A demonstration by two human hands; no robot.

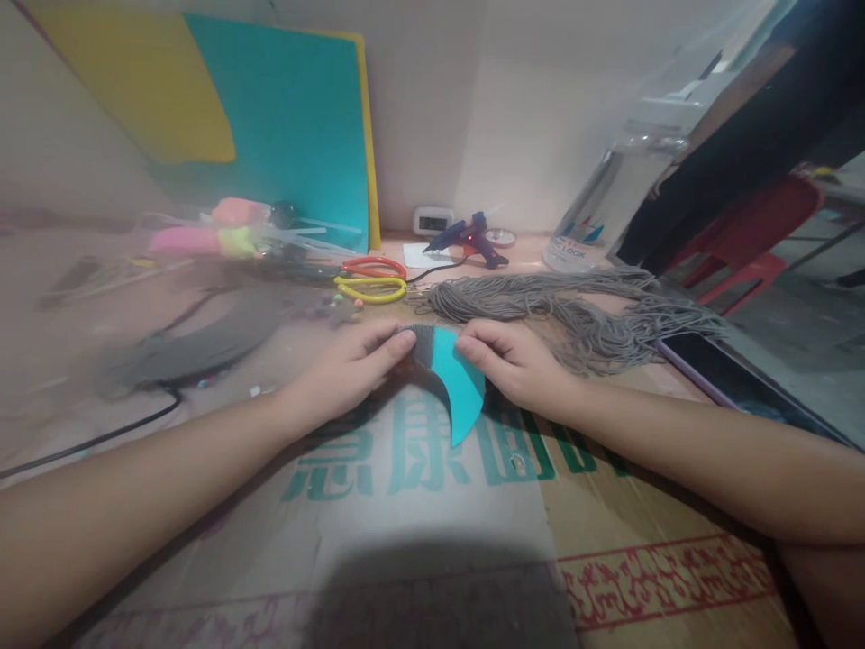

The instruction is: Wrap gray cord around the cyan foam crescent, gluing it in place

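Note:
A teal crescent-shaped foam piece [459, 388] lies on the cardboard sheet [432, 523], its upper end wrapped in grey cord [420, 344]. My left hand [348, 368] pinches the wrapped end from the left, fingers pressed together on it. From the right, my right hand [517, 359] grips the same piece, fingers curled over its upper edge. A loose bundle of grey cord [560, 306] lies just behind my hands.
Orange and yellow scissors [371, 278] and a blue glue gun [469, 239] lie behind the cord. Teal and yellow foam sheets [284, 126] lean on the wall. A large clear bottle [622, 189] stands at right, a phone [736, 383] beside my right arm. Another person [763, 117] stands far right.

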